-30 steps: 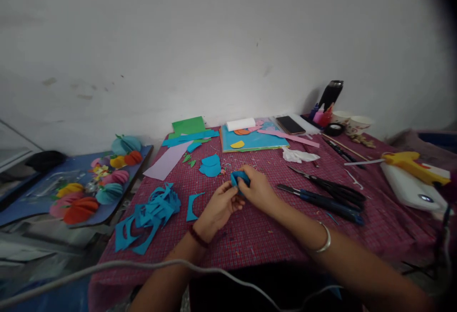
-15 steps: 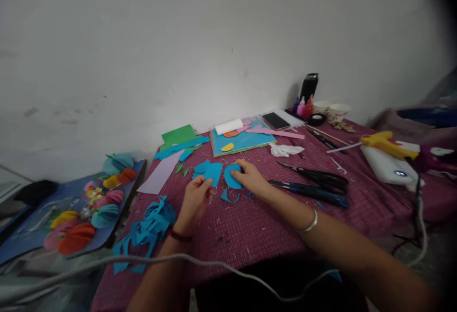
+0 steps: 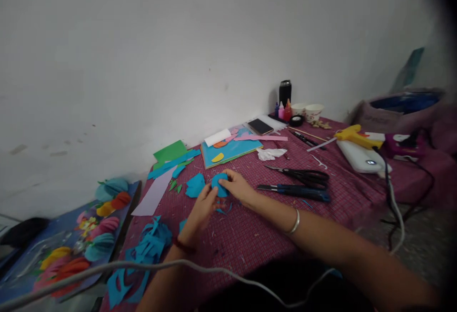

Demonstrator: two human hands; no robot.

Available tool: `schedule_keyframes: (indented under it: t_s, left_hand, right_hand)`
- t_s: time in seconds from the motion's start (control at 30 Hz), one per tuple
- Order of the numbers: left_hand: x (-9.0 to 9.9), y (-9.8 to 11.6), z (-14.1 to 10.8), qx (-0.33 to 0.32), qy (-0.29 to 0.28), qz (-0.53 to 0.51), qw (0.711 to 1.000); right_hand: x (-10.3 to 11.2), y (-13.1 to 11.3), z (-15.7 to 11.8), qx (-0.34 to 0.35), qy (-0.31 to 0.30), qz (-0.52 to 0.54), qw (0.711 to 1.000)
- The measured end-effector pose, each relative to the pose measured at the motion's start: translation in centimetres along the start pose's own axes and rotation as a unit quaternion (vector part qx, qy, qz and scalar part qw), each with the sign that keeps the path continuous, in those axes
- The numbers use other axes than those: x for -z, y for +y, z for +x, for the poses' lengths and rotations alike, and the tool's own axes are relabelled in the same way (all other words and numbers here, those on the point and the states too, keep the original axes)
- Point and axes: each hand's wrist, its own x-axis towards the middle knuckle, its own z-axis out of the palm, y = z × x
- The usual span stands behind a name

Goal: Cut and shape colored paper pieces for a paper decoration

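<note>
Right-hand grip (image 3: 237, 188) pinched nearly closed, I hold a rounded blue paper piece (image 3: 219, 184); my left hand (image 3: 200, 209) curls at its lower-left edge, how firmly I cannot tell. Both forearms (image 3: 273, 212) reach forward over the checkered surface (image 3: 246, 238). Blue paper cut-outs (image 3: 194, 185) lie just beyond my left hand; the power bank's display (image 3: 371, 162) is too small to read.
</note>
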Motion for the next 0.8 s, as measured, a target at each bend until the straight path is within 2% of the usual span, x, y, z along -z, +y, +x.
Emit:
schedule_keyframes:
  t_s: [0.07,0.13,0.2,0.3,0.37,0.43,0.57,0.63,0.7,0.8]
  left_hand:
    - [-1.3,-0.4,-0.1,0.013,-0.008,-0.023,1.0]
    - [-1.6,-0.4,0.3,0.007,0.003,-0.021,1.0]
    - [-1.4,-0.2,0.8,-0.008,0.013,-0.008,1.0]
    - [-0.9,0.1,1.2,-0.085,0.037,0.112,0.989]
    - [-0.8,0.3,1.3,-0.159,0.068,0.218,0.96]
    - [-1.0,0.6,1.9,-0.204,0.079,0.287,0.933]
    - [-1.9,1.2,5.1,-0.207,-0.007,0.398,0.894]
    - [-2.5,1.1,7.1,-0.199,-0.046,0.412,0.888]
    - [-3.1,0.7,8.7,-0.197,-0.057,0.406,0.891]
    - [-3.9,-0.6,9.8,-0.2,-0.04,0.39,0.898]
  right_hand:
    - [0.0,-0.1,0.0,0.009,0.012,0.007,1.0]
    - [0.1,-0.2,0.2,0.022,0.008,-0.007,1.0]
    - [0.5,-0.3,0.7,0.054,-0.007,-0.091,0.994]
    - [1.7,-0.6,1.6,0.103,-0.038,-0.253,0.961]
    - [2.9,-0.9,2.2,0.12,-0.061,-0.313,0.94]
    - [4.5,-1.2,2.7,0.127,-0.077,-0.357,0.922]
    - [7.7,-1.6,3.6,0.121,-0.084,-0.465,0.873]
    - [8.9,-1.5,3.9,0.106,-0.089,-0.511,0.848]
    - [9.7,-1.2,4.2,0.089,-0.094,-0.547,0.827]
    - [10.1,-0.3,4.5,0.069,-0.104,-0.582,0.804]
